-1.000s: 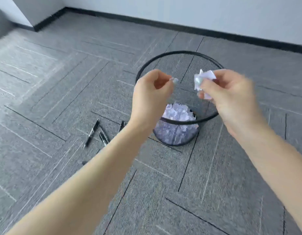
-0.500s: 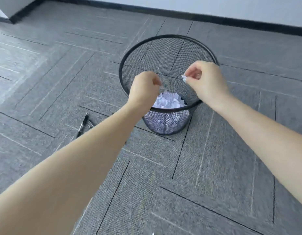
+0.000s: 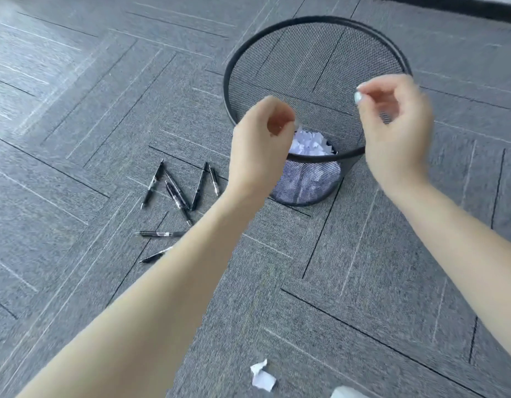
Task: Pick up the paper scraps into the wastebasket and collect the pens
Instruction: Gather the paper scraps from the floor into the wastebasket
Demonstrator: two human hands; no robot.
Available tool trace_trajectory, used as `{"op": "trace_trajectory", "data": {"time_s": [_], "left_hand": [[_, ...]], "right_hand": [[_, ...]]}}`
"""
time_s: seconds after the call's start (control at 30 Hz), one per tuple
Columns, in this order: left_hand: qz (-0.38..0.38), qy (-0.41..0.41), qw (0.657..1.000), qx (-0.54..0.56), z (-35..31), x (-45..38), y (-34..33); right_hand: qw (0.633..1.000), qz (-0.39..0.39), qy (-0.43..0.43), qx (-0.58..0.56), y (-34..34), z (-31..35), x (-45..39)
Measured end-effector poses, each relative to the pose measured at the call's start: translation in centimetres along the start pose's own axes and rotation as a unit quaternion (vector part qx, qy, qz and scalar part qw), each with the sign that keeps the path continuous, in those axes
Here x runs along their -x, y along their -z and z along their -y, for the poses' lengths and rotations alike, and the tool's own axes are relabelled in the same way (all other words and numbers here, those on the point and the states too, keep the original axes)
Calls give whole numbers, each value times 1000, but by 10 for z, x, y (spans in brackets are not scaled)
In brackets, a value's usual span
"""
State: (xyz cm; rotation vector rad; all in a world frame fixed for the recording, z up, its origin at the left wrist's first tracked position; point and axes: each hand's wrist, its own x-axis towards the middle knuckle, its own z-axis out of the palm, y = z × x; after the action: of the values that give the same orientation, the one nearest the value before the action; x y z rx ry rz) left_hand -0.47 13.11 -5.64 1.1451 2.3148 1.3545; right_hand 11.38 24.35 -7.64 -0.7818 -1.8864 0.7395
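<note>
Your right hand [image 3: 397, 133] no longer pinches the white scrap it held a second ago; its fingers are loosely curled and empty, over the basket [image 3: 314, 56] rim. Your left hand [image 3: 262, 145] hangs half-closed at the near rim, holding nothing as far as the blur lets you see. Scraps [image 3: 308, 145] fill the basket bottom. The pens [image 3: 179, 193] lie left of it on the floor [image 3: 377, 282]; one scrap [image 3: 262, 379] lies near you, with open carpet around.

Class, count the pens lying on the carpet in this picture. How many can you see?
7 pens: five clustered left of the wastebasket, two nearer, partly hidden by the left forearm; others may be hidden beneath it.
</note>
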Motion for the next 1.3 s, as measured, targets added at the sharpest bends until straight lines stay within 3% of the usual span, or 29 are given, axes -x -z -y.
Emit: {"op": "trace_trajectory", "data": {"time_s": [0.1, 0.2, 0.27, 0.4, 0.47, 0.53, 0.63, 0.7, 0.83, 0.9, 0.97, 1.07, 1.2, 1.3], "left_hand": [[-56, 72, 994, 61, 23, 63, 7], [33, 203, 978, 22, 73, 139, 1], [100, 263, 959, -27, 109, 192, -2], [148, 363, 917, -70, 156, 280, -1], [203, 372, 901, -91, 166, 306, -4], [259, 356, 891, -109, 168, 321, -10], [329, 286, 887, -152, 174, 334, -20], [335, 273, 883, -181, 175, 339, -25], [304, 309, 877, -207, 171, 329, -30], [302, 324, 875, -195, 171, 319, -26], [285, 372, 872, -141, 170, 306, -15], [322, 399, 852, -102, 161, 273, 12], [487, 277, 809, -178, 139, 169, 52], [512, 160, 802, -261, 111, 102, 66]], "right_hand": [[996, 54, 38, -59, 0, 10, 62], [968, 238, -32, -79, -10, 5, 149], [919, 385, -74, -47, -15, -6, 206], [770, 623, -76, 115, -15, -22, 286], [704, 691, -32, 160, -9, -27, 306], [679, 713, -4, 174, -2, -30, 321], [688, 702, 10, 185, 1, -30, 343], [706, 684, 11, 182, -2, -27, 355], [723, 669, 34, 168, -24, -19, 355], [712, 683, 35, 156, -39, -16, 346], [699, 699, 6, 150, -51, -12, 333], [722, 678, -59, 126, -58, 0, 307], [754, 631, -180, 40, -67, 26, 245], [808, 547, -217, -27, -73, 47, 201]]}}
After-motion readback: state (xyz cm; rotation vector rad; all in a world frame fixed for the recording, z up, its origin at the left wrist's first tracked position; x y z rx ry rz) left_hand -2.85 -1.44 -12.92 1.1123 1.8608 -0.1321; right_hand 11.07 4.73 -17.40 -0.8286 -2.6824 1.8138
